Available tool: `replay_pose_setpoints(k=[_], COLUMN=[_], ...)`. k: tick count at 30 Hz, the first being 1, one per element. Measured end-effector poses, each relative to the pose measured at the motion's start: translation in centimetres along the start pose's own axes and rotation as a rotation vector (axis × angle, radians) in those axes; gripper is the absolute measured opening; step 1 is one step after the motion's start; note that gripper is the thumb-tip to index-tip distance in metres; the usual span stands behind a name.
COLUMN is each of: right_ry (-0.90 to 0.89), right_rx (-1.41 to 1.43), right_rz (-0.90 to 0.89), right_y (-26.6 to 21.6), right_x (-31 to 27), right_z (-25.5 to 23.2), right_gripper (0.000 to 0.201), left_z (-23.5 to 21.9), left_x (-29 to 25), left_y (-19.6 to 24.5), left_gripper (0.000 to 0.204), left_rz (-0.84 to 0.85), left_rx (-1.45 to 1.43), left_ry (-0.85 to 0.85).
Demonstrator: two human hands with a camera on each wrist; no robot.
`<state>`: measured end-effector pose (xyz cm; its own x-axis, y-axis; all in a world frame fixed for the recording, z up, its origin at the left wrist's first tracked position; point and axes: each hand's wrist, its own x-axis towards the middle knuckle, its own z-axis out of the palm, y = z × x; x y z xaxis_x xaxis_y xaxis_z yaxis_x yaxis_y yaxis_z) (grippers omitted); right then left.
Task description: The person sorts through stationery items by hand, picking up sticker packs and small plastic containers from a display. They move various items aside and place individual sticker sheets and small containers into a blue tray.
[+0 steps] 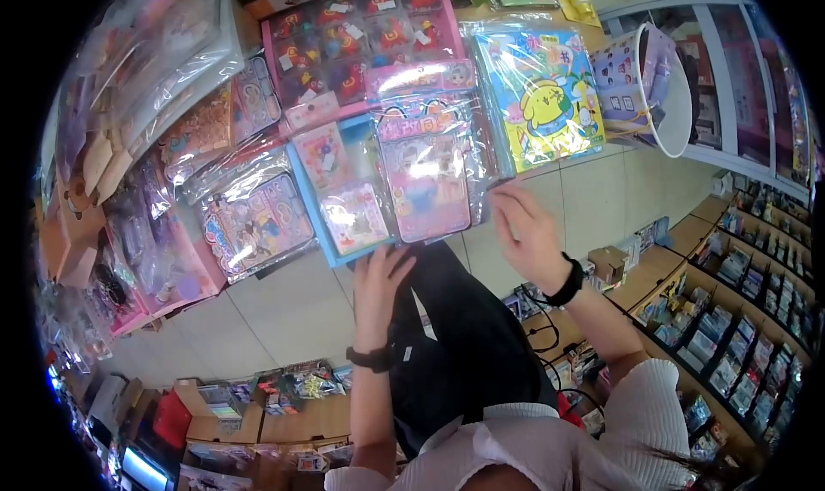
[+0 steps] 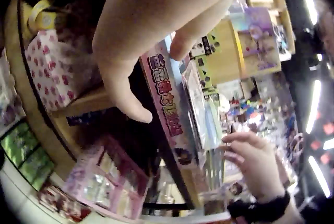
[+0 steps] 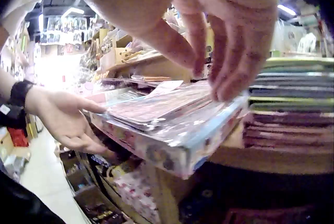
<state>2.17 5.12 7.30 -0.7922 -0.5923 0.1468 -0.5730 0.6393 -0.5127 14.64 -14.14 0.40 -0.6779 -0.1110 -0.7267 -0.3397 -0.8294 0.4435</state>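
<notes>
A shallow blue display box (image 1: 340, 255) sits at the shelf's front, holding flat plastic-wrapped packs. On its right side lies a tall pink pack (image 1: 427, 190) in clear film. My left hand (image 1: 375, 289) is at the box's near edge with its fingers spread. In the left wrist view its thumb and fingers lie around the box's printed front (image 2: 166, 96). To the right of the pink pack is my right hand (image 1: 528, 237), fingers loosely bent. The right wrist view shows a gap between its thumb and fingers, fingertips close over the wrapped packs (image 3: 167, 106).
Yellow-and-blue wrapped books (image 1: 550, 104) are stacked right of the box, beside a white-and-purple bucket (image 1: 623, 91). Behind stands a pink tray (image 1: 361, 48) of red figures. Wrapped sets (image 1: 258, 220) lie left. Low shelves of small goods (image 1: 730, 345) line the right.
</notes>
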Motion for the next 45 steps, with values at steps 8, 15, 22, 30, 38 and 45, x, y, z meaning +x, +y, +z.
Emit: replay_pose_setpoints(k=[8,15,22,30,38,45], right_ry=[-0.192,-0.047,0.039,0.08,0.04,0.012], right_rx=[0.142,0.359,0.304,0.191,0.428,0.264], right_rz=[0.552,0.454,0.421,0.29,0.353,0.218], right_y=[-0.6,-1.8,-1.2,-1.6,-1.1,-1.4], right_x=[-2.3,-2.3,-2.5,-1.4,-1.6,-1.9], right_z=[2.9,4.3,5.7,5.1,4.1,3.8], right_gripper=[0.074,0.085,0.075,0.073,0.074,0.068], left_z=[1.7,7.4,8.0,8.2,8.5,8.1], left_x=[-1.0,-2.3,-0.2,0.6,0.7,0.5], left_y=[0.8,3.3,1.7,0.9,-0.4,0.4], left_gripper=[0.023,0.055,0.074,0.07,0.072,0.07], left_rz=[-0.022,0.892,0.795,0.842,0.743,0.931], left_rx=[-0.124,1.575,1.723,1.731,1.622,1.752], left_ry=[-0.059,0.319,0.102,0.165,0.186,0.192])
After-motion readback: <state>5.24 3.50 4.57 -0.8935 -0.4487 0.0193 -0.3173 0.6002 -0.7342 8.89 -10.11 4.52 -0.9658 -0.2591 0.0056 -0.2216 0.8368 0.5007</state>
